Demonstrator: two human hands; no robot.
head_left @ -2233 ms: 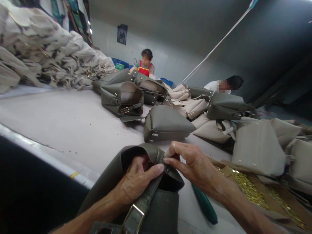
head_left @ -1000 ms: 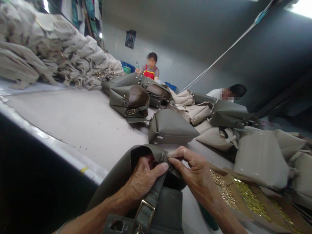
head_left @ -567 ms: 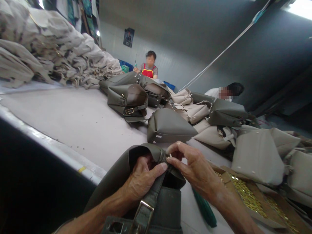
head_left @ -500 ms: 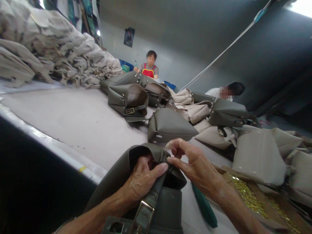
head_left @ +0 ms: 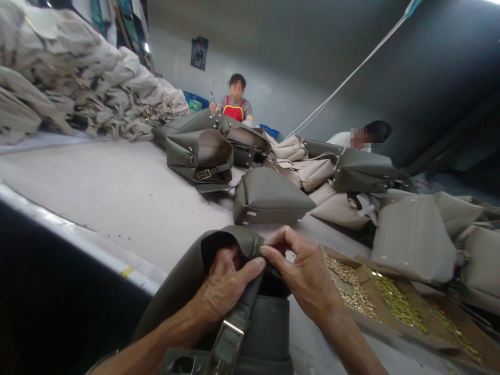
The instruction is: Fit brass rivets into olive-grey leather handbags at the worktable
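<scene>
A dark olive handbag (head_left: 167, 291) stands in front of me, its mouth gaping upward. My left hand (head_left: 224, 281) grips its rim, fingers inside the opening and thumb pressed on the outside. Below that thumb runs a strap (head_left: 250, 299) with a gold-coloured buckle (head_left: 226, 346). My right hand (head_left: 300, 265) pinches thumb and forefinger together at the top of the strap, against the rim. Whatever lies between those fingertips is hidden or too small to make out.
Open cardboard boxes of small gold-coloured metal parts (head_left: 394, 299) sit at the right. Beyond lie more olive handbags (head_left: 269, 195) and beige handbags (head_left: 414, 234). Beige pieces (head_left: 86, 67) are heaped at the left. Two people are behind the table, one wearing a red apron (head_left: 234, 111).
My right hand has closed in on the strap top, its forefinger coming down to the thumb. Its forearm has swung left, uncovering more of the boxes; the green-handled tool no longer shows.
</scene>
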